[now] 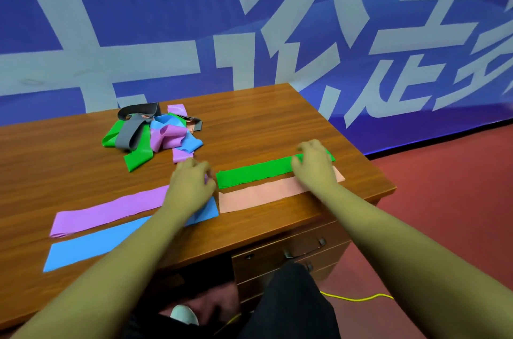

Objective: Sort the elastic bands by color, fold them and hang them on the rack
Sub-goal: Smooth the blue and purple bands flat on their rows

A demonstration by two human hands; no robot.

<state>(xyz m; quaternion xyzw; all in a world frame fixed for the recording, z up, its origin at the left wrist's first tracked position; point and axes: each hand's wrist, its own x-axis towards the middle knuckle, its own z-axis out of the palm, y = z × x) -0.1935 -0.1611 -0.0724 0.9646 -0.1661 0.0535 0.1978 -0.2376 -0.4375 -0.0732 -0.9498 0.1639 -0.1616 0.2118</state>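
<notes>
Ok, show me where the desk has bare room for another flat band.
Bare wood lies behind the green band, between the tangled pile and the right edge of the desk; also left of the pile, behind the purple band. The near middle is crowded: the blue band and pink band lie there too, with the left hand and right hand over them.

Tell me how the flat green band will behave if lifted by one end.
Probably floppy: the green band lies thin and flat on the desk, and the bands in the pile curl and loop. Likely light, so it should hang limp from one end. Pushed, it may wrinkle rather than slide.
</notes>
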